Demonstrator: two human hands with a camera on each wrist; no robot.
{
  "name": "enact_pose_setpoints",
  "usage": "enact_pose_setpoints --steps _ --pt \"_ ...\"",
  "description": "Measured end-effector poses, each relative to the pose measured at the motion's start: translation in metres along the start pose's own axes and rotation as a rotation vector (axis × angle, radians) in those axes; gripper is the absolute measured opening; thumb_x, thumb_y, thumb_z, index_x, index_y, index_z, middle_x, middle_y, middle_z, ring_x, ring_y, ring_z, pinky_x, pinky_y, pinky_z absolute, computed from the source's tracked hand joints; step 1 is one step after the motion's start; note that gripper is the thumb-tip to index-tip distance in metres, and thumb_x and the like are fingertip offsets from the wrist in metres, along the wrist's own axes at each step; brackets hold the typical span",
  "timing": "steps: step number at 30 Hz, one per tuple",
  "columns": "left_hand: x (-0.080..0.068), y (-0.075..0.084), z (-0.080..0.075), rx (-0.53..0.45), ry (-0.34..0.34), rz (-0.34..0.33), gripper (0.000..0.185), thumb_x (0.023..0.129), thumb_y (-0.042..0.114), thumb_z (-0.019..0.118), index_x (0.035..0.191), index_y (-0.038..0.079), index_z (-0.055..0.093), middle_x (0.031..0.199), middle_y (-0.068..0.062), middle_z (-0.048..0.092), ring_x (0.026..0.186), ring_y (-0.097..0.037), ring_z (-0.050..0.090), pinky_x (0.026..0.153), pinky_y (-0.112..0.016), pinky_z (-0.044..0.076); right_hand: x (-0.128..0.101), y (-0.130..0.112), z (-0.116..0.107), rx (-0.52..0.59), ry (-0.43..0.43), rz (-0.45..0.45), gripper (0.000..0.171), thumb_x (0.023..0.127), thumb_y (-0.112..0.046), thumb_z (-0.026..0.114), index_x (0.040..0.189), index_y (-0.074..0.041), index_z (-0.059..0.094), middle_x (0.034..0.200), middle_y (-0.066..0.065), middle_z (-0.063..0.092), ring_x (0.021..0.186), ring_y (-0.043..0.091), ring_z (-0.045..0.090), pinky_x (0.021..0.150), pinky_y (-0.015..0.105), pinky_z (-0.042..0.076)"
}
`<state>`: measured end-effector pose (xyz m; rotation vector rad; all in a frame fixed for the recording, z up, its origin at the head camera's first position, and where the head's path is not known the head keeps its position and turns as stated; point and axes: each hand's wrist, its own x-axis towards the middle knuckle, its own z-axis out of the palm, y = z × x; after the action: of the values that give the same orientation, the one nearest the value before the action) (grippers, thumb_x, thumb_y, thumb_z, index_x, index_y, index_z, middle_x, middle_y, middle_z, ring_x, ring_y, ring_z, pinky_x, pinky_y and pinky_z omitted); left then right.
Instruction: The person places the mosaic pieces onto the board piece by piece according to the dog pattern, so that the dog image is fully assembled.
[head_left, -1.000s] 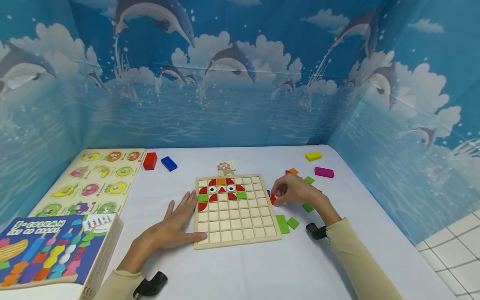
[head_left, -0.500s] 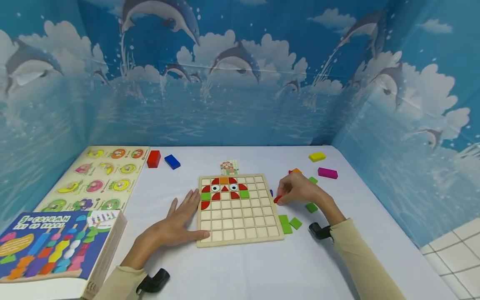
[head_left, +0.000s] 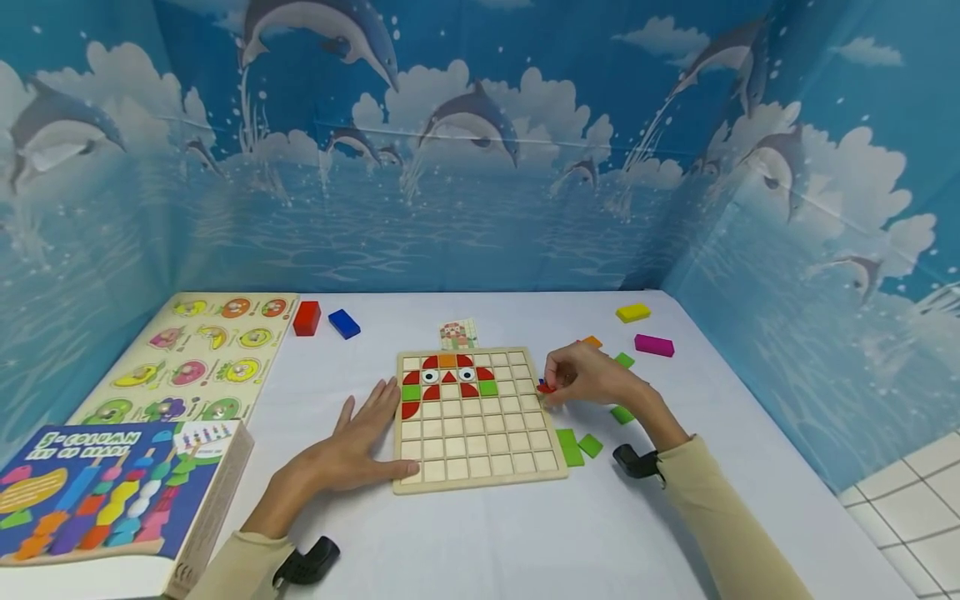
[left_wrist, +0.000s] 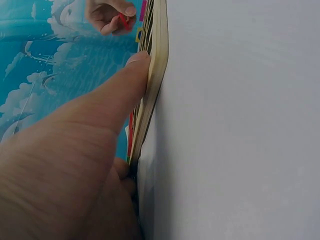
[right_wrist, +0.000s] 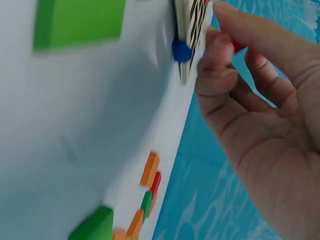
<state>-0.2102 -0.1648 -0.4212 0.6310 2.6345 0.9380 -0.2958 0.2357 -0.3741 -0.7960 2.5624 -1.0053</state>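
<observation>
Red piece (head_left: pixel 545 387) sits pinched in the fingertips of the right hand (head_left: pixel 592 377), held just above the table at the right edge of the wooden board (head_left: pixel 480 479), level with the board's upper rows. From the fingers, the open squares lie to the left; the nearest part of the picture being built, the green square (head_left: pixel 488 388) and the red curved pieces around the two eyes, is a few squares inward from that edge. The piece is too small to tell its shape or which way its long side runs. In the right wrist view the thumb and forefinger (right_wrist: pixel 220 50) are curled close together, with a sliver of red showing between them and the board's edge touching them.

The left hand (head_left: pixel 352 446) lies flat on the table with fingers straight and slightly spread, its fingertips against the board's left edge, steadying it. It is well apart from the piece, so the right hand is much the nearer one.

Loose green pieces (head_left: pixel 577 446) lie just off the board's lower right corner
</observation>
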Motion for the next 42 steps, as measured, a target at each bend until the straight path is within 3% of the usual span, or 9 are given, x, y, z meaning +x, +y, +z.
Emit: enact_pose_setpoints --steps 4,9,16,23,31,42 --pt "0.002 -0.005 0.004 0.021 0.010 0.000 0.124 0.089 0.064 0.079 0.173 0.004 0.010 0.182 -0.012 0.003 0.168 -0.032 -0.007 0.130 -0.062 -0.014 0.002 -0.009 0.006 0.095 0.000 -0.002 0.018 0.083 -0.002 0.093 0.087 -0.003 0.075 0.083 0.004 0.072 0.073 0.018 0.061 0.066 0.024 0.055" --pt "0.002 -0.003 0.004 0.041 0.001 -0.026 0.122 0.090 0.063 0.079 0.173 0.006 0.009 0.182 -0.009 0.002 0.168 -0.030 -0.007 0.131 -0.061 -0.014 0.004 -0.019 0.012 0.188 -0.052 -0.041 0.011 0.089 0.003 0.086 0.097 0.003 0.079 0.093 0.011 0.077 0.078 0.023 0.067 0.074 0.024 0.061" --pt "0.000 0.002 0.000 0.020 -0.010 -0.021 0.120 0.091 0.058 0.080 0.172 0.003 0.010 0.182 -0.014 0.003 0.168 -0.034 -0.006 0.130 -0.065 -0.013 0.016 -0.028 0.030 0.244 -0.050 -0.120 0.008 0.094 0.005 0.079 0.102 0.007 0.076 0.091 0.017 0.079 0.075 0.039 0.074 0.072 0.037 0.066" --pt "-0.001 0.003 -0.001 0.031 -0.011 -0.038 0.121 0.090 0.058 0.080 0.173 0.004 0.010 0.182 -0.013 0.003 0.168 -0.035 -0.006 0.129 -0.067 -0.012 0.038 -0.057 0.059 0.250 -0.019 -0.151 0.007 0.095 0.004 0.079 0.101 0.006 0.079 0.084 0.015 0.080 0.073 0.040 0.076 0.066 0.043 0.066" --pt "0.000 0.003 -0.002 0.043 -0.014 -0.035 0.120 0.090 0.059 0.080 0.173 0.005 0.011 0.182 -0.013 0.002 0.168 -0.035 -0.007 0.129 -0.067 -0.013 0.067 -0.083 0.087 0.255 0.012 -0.127 0.004 0.095 0.004 0.079 0.095 0.006 0.082 0.082 0.013 0.080 0.070 0.031 0.078 0.066 0.038 0.067" --pt "0.000 0.001 -0.003 0.027 -0.020 -0.022 0.120 0.092 0.059 0.079 0.173 0.004 0.010 0.182 -0.013 0.001 0.168 -0.035 -0.007 0.129 -0.066 -0.014 0.081 -0.100 0.101 0.107 0.062 -0.077 0.004 0.094 0.006 0.079 0.095 0.007 0.083 0.086 0.017 0.081 0.065 0.023 0.078 0.063 0.030 0.065"
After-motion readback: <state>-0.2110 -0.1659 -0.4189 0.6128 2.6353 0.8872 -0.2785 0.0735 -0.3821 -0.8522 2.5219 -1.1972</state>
